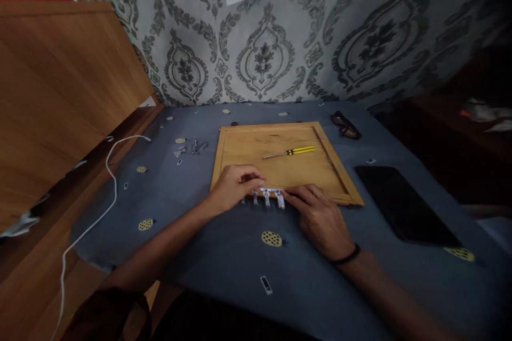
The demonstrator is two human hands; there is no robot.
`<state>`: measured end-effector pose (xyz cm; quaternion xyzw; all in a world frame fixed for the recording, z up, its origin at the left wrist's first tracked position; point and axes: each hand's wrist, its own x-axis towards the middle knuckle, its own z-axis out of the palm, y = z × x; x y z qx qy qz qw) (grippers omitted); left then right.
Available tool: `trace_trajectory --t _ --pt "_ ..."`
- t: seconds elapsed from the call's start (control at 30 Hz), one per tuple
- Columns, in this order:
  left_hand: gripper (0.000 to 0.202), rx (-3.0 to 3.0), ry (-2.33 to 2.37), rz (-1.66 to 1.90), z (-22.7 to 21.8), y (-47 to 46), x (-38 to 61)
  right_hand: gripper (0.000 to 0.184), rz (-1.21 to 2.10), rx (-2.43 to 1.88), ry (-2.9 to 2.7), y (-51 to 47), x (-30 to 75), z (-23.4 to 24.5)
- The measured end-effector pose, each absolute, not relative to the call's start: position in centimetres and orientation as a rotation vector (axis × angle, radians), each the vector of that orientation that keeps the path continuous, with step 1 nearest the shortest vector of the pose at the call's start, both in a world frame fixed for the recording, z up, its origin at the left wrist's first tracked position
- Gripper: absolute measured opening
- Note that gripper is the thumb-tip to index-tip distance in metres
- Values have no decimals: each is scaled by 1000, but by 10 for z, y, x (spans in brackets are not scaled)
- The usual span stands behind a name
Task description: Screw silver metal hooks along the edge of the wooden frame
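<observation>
A small silvery hook rail (272, 190), with several hooks hanging from its bar, lies along the near edge of the framed wooden board (260, 141). My left hand (236, 184) has its fingers closed on the left end of the rail, partly hiding that end. At the other end, my right hand (318, 213) grips the rail between thumb and fingertips. Beyond both hands, a yellow-and-black screwdriver (300, 150) rests on the board, its tip pointing left.
Small metal pieces (194, 147) lie on the patterned cloth (228, 266) left of the board. Glasses (345, 125) sit at the back right, with a dark tablet-like slab (404, 205) nearer. A white cable (115, 186) runs down the left beside a wooden cabinet (72, 74).
</observation>
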<state>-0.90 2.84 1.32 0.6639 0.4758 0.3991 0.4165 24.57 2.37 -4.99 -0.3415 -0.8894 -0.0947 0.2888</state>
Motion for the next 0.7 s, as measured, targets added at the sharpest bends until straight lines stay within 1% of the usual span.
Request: trace_trajectory --t 0.07,0.2,0.4,0.5,0.7 --pt "5 1711 1187 1009 18 32 -4 52 -250 -924 -2389 24 247 -50" --pt "5 1826 1189 959 25 36 7 57 -259 -898 -2387 24 247 -48" --pt "16 1970 1170 859 20 33 15 70 -318 -851 -2385 24 248 -43" --pt "15 1975 1169 842 15 30 14 70 -336 -841 -2388 24 249 -44" --pt "15 2011 1128 825 9 31 11 73 -263 -852 -2367 24 253 -51"
